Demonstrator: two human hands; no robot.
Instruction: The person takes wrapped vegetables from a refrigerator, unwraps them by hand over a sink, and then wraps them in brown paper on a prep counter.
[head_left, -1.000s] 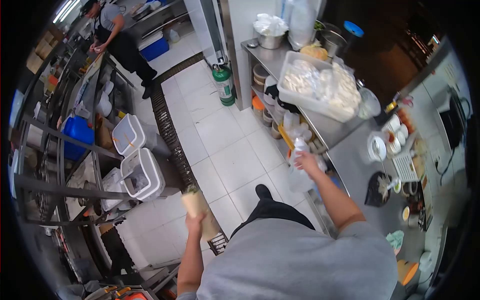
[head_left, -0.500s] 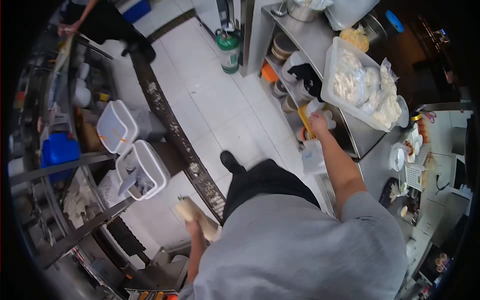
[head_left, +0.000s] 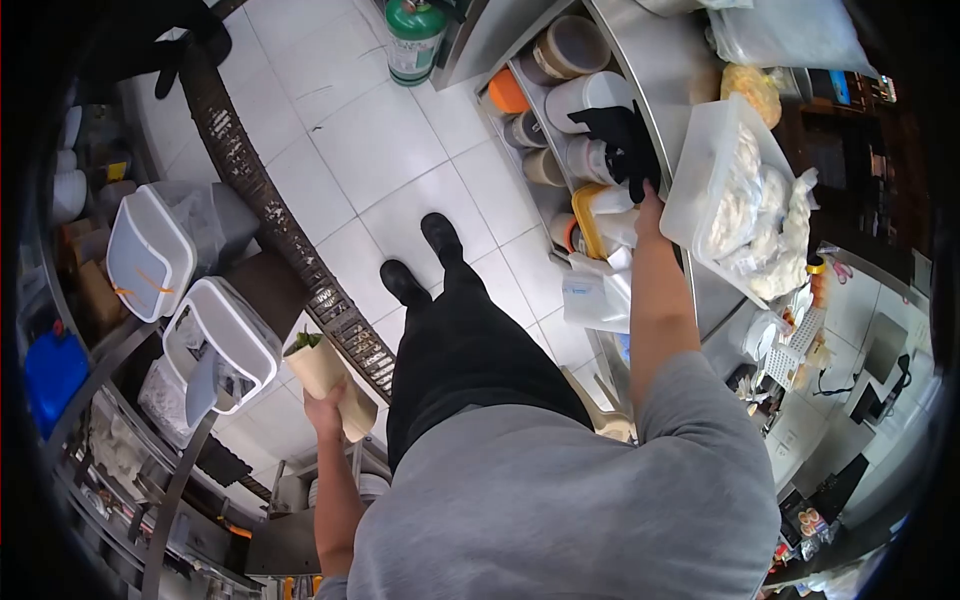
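Note:
My left hand (head_left: 324, 408) is closed around a roll of tan paper (head_left: 318, 366) with green leaves (head_left: 303, 342) sticking out of its top end. It hangs low on the left, above the floor. My right hand (head_left: 650, 212) reaches to the shelf at the right, its fingers closed at the lower edge of a black glove (head_left: 622, 145); some fingertips are hidden. The glove lies over white tubs (head_left: 590, 98) beside the counter edge. Just below the hand are a yellow-rimmed container (head_left: 590, 222) and a clear plastic bag (head_left: 597, 290).
A large clear bin (head_left: 690, 190) of bagged pale food sits on the steel counter. At left stand two white-rimmed bins (head_left: 270, 345). A dark floor grate (head_left: 235, 130) crosses the tiles. A green gas cylinder (head_left: 412, 45) stands ahead, and another person's dark shoe (head_left: 212, 45) shows top left.
My right hand has moved from the yellow-rimmed container up to the black glove. My left hand still holds the paper roll, now turned so more leaves show. The view has shifted.

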